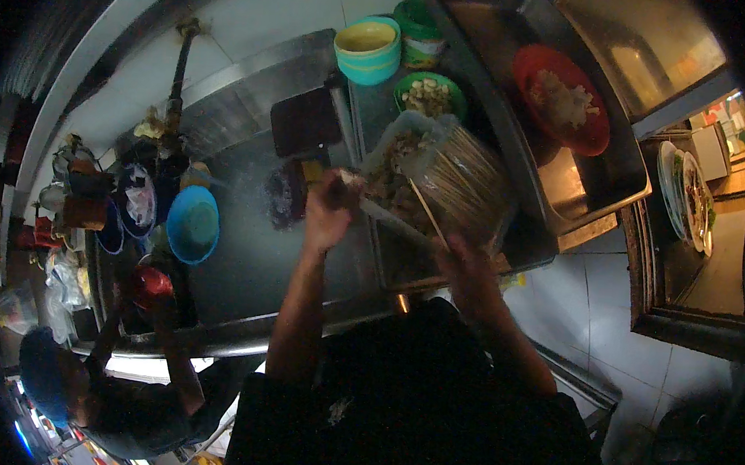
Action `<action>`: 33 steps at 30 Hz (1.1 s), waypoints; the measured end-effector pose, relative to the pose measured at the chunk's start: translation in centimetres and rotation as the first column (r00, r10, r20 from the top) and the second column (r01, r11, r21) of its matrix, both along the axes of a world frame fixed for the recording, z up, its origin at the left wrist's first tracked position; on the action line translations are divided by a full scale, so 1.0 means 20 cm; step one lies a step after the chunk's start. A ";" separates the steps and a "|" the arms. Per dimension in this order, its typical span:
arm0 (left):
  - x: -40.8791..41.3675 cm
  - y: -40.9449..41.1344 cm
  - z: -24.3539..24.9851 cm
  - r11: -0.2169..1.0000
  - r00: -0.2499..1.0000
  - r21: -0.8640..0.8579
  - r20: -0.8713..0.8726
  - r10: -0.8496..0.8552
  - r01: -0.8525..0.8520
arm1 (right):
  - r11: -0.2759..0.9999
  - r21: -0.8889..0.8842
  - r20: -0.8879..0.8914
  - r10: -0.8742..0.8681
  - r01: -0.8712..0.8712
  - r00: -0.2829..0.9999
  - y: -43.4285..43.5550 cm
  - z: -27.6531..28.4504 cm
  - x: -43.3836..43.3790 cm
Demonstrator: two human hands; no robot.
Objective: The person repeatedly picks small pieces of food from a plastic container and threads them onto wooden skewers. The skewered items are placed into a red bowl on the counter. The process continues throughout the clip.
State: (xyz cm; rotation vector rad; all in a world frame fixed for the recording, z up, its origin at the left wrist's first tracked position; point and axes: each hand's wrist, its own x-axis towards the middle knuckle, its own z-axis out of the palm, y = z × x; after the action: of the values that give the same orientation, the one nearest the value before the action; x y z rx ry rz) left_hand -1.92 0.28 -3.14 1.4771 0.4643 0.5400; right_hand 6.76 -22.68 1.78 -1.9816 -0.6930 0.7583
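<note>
My right hand [466, 256] grips the lower end of a thin wooden skewer [428, 211], which slants up to the left. My left hand [331, 208] is raised left of it, fingers bent and blurred, by a small pale piece [350, 178]; whether it holds this I cannot tell. A blurred grey strip [395, 223] runs between both hands. Beyond them, a clear plastic bag [419, 122] holds what looks like pieces of meat, beside a bundle of wooden skewers [467, 171] in plastic. Both lie in a metal tray [408, 280].
A green bowl of pale round pieces [427, 90], stacked turquoise bowls [367, 55] and a green tub [419, 30] stand behind. Right, a red plate [574, 117] bears white food. Left, a blue basin [193, 224] stands near a co-worker [49, 367] handling a red bowl [153, 284].
</note>
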 end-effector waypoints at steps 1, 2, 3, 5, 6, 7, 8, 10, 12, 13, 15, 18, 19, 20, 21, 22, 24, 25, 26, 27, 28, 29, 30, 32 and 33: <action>-0.01 0.05 0.02 0.993 0.997 0.111 -0.070 -0.019 0.027 | 0.999 0.014 0.100 0.030 -0.032 0.994 -0.04 -0.03 0.01; 0.00 0.08 0.02 0.974 0.989 0.218 -0.142 -0.030 0.061 | 0.998 0.026 0.200 0.058 -0.064 0.978 -0.09 -0.09 0.03; 0.03 0.08 0.02 0.967 0.994 0.239 -0.084 -0.066 0.085 | 0.997 0.032 0.223 0.063 -0.072 0.973 -0.10 -0.11 0.04; 0.10 0.06 0.01 0.950 0.989 0.285 0.029 -0.143 0.129 | 0.998 0.036 0.192 0.047 -0.055 0.980 -0.12 -0.09 0.05; 0.14 0.07 0.01 0.876 0.971 0.423 -0.053 -0.231 0.232 | 0.999 0.029 0.136 0.021 -0.025 0.991 -0.13 -0.08 0.05; 0.17 0.07 0.02 0.771 0.941 0.542 -0.146 -0.305 0.334 | 0.999 0.037 0.195 0.020 -0.027 0.981 -0.15 -0.09 0.06; 0.21 0.08 0.02 0.639 0.899 0.637 -0.247 -0.361 0.431 | 0.999 0.044 0.254 0.017 -0.029 0.967 -0.17 -0.12 0.06; 0.26 0.16 -0.05 0.560 0.864 0.662 -0.437 -0.251 0.498 | 0.999 0.042 0.315 0.018 -0.033 0.949 -0.19 -0.16 0.08; 0.28 0.17 -0.18 0.372 0.828 0.749 -0.548 -0.118 0.549 | 1.000 0.016 0.315 0.017 -0.023 0.949 -0.21 -0.19 0.11; 0.29 0.13 -0.22 0.214 0.826 0.802 -0.563 -0.043 0.558 | 1.000 0.002 0.308 0.016 -0.017 0.951 -0.22 -0.21 0.12; 0.34 0.06 -0.16 0.151 0.782 0.773 -0.624 0.005 0.616 | 0.999 -0.030 0.249 -0.004 0.012 0.969 -0.21 -0.22 0.12; 0.41 0.02 0.16 0.353 0.661 0.607 -0.749 -0.045 0.712 | 0.994 -0.096 0.105 -0.032 0.042 0.994 -0.10 0.00 0.09; 0.45 0.07 0.11 0.357 0.632 0.579 -0.773 -0.045 0.733 | 1.000 -0.019 0.112 -0.004 0.007 0.994 -0.14 -0.11 0.09; 0.45 0.07 0.13 0.391 0.652 0.572 -0.751 -0.105 0.721 | 0.998 0.054 0.117 0.008 -0.015 0.993 -0.23 -0.34 0.11; 0.44 0.08 0.16 0.427 0.670 0.566 -0.728 -0.142 0.705 | 0.995 0.084 0.157 0.041 -0.054 0.987 -0.25 -0.40 0.10; 0.35 0.06 0.31 0.499 0.732 0.567 -0.640 -0.233 0.655 | 0.992 0.100 0.199 0.061 -0.082 0.978 -0.24 -0.39 0.10; 0.31 0.14 0.31 0.447 0.786 0.646 -0.520 -0.335 0.618 | 0.989 0.011 0.348 0.135 -0.148 0.928 -0.24 -0.28 0.08; 0.32 0.23 0.17 0.314 0.785 0.725 -0.510 -0.353 0.613 | 0.984 0.000 0.360 0.166 -0.178 0.918 -0.21 -0.23 0.08; 0.34 0.28 0.08 0.175 0.772 0.785 -0.497 -0.395 0.595 | 0.982 -0.025 0.367 0.185 -0.189 0.912 -0.20 -0.20 0.09; 0.34 0.27 0.09 0.117 0.752 0.798 -0.494 -0.436 0.592 | 0.977 -0.038 0.374 0.207 -0.208 0.904 -0.19 -0.19 0.08; 0.33 0.24 0.11 0.076 0.739 0.813 -0.480 -0.473 0.577 | 0.985 -0.029 0.294 0.170 -0.168 0.941 -0.18 -0.15 0.08; 0.33 0.21 0.11 0.037 0.724 0.828 -0.467 -0.507 0.559 | 0.991 -0.023 0.212 0.132 -0.130 0.968 -0.16 -0.11 0.07; 0.35 0.13 0.07 0.071 0.751 0.789 -0.548 -0.368 0.611 | 0.996 -0.030 0.137 0.088 -0.084 0.987 -0.15 -0.07 0.07; 0.36 -0.06 0.00 0.183 0.763 0.741 -0.636 -0.114 0.646 | 0.996 -0.023 0.199 0.091 -0.089 0.976 -0.14 -0.07 0.06; 0.33 -0.13 -0.01 0.258 0.767 0.739 -0.642 -0.010 0.622 | 0.995 -0.013 0.228 0.103 -0.102 0.968 -0.13 -0.08 0.06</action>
State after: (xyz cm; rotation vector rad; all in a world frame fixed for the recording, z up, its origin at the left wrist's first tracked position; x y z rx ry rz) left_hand 4.77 -2.32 -3.34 2.8771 0.1758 -0.0672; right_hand 7.95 -25.31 0.27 -2.0665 -0.9372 0.5950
